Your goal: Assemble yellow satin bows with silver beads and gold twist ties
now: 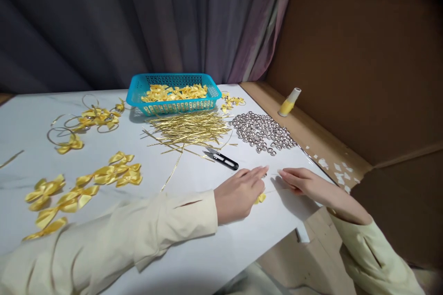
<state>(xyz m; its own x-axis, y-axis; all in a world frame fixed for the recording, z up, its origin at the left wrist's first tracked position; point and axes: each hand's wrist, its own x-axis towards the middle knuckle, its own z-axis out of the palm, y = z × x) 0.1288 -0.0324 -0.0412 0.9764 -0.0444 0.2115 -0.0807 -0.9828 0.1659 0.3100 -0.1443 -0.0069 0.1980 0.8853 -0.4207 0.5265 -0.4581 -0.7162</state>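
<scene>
My left hand (242,193) is closed low over the near right part of the white table, its fingers bent together. A small silver ring (265,175) shows at its fingertips, and a yellow ribbon bow (260,198) peeks out from beneath; the hand hides what its fingers grip. To the right, my right hand (299,180) pinches thumb against fingers on a thin strand (275,174), which points toward the left hand. Beyond the left hand lie black thread snips (223,159), and farther back spreads a pile of silver rings (259,129).
Gold twisted ties (190,129) lie heaped before a blue basket (173,107) of yellow bows. Loose bows (119,170) and bows with looped ties (95,117) are at left. A yellow thread spool (290,103) stands on the cardboard (332,152) at right.
</scene>
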